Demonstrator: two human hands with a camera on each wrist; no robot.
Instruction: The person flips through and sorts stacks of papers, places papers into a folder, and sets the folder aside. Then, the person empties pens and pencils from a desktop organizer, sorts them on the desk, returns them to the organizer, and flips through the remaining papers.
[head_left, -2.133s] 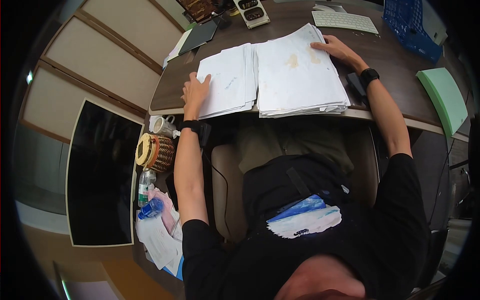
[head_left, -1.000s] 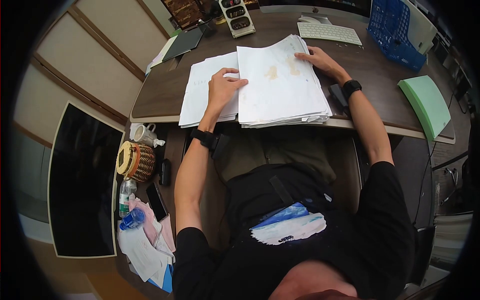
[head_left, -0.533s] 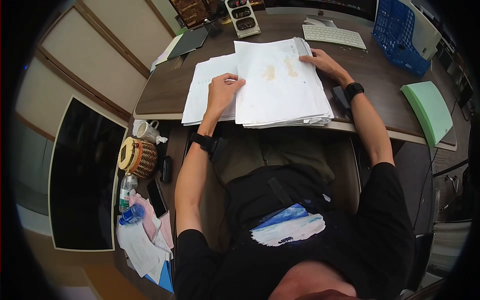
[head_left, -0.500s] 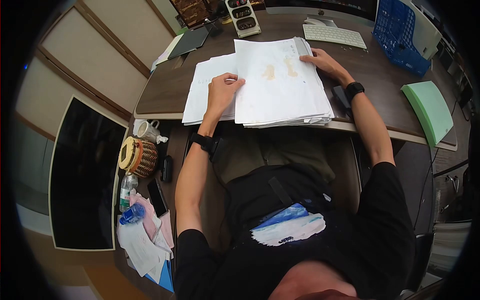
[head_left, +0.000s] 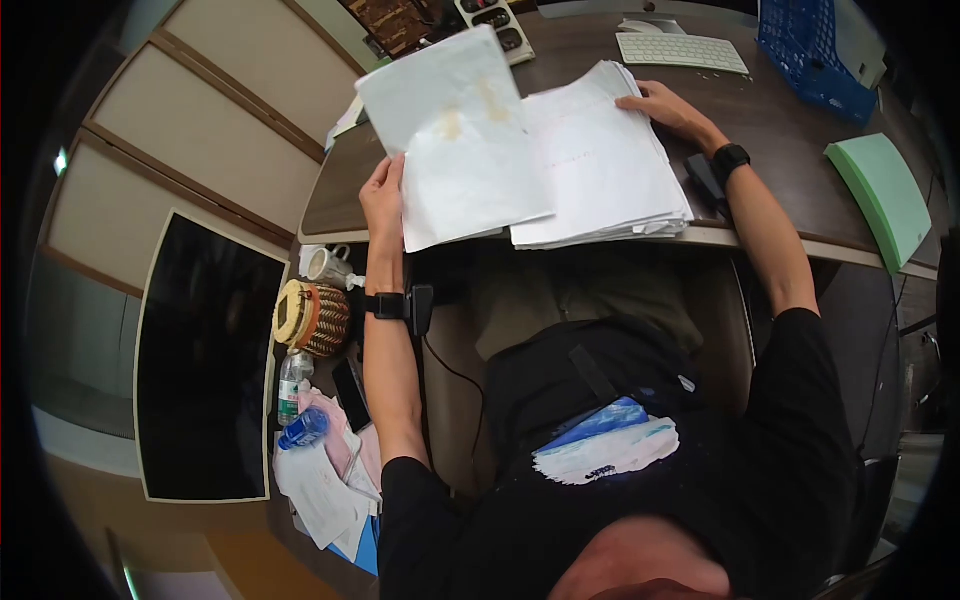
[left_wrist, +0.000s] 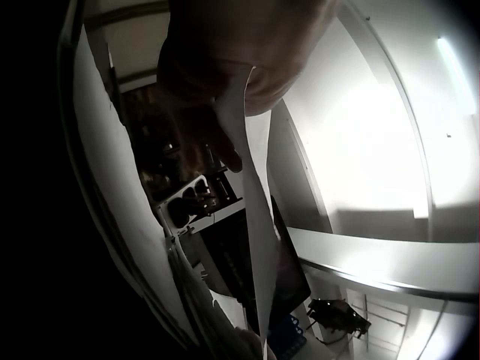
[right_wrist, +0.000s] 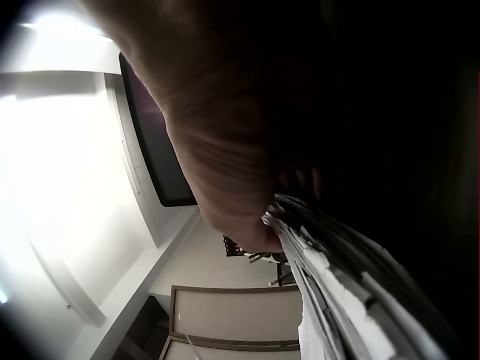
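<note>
In the head view my left hand [head_left: 382, 208] pinches a stained white sheet of paper [head_left: 460, 165] by its left edge. The sheet is raised and tilted over the left paper pile, which it mostly hides. The left wrist view shows this sheet [left_wrist: 259, 195] nearly edge-on, running up into the left hand [left_wrist: 240, 45]. My right hand [head_left: 675, 112] grips the upper right corner of the thick paper stack [head_left: 600, 170], thumb on top. From the right wrist, the stack's layered edges [right_wrist: 337, 292] lie between the thumb and fingers of the right hand [right_wrist: 217, 142].
A keyboard [head_left: 682, 50], a blue plastic basket [head_left: 815, 60] and a green block-like object [head_left: 880, 200] are on the desk [head_left: 760, 140]. Left of the chair are a mug [head_left: 328, 265], a woven basket [head_left: 315, 318], bottles and loose papers. A dark screen [head_left: 205, 360] stands farther left.
My left hand has gone from the left pile to the stained top sheet, then carried it leftward off the right stack. A sheet with faint red marks now shows there. The right hand keeps its grip.
</note>
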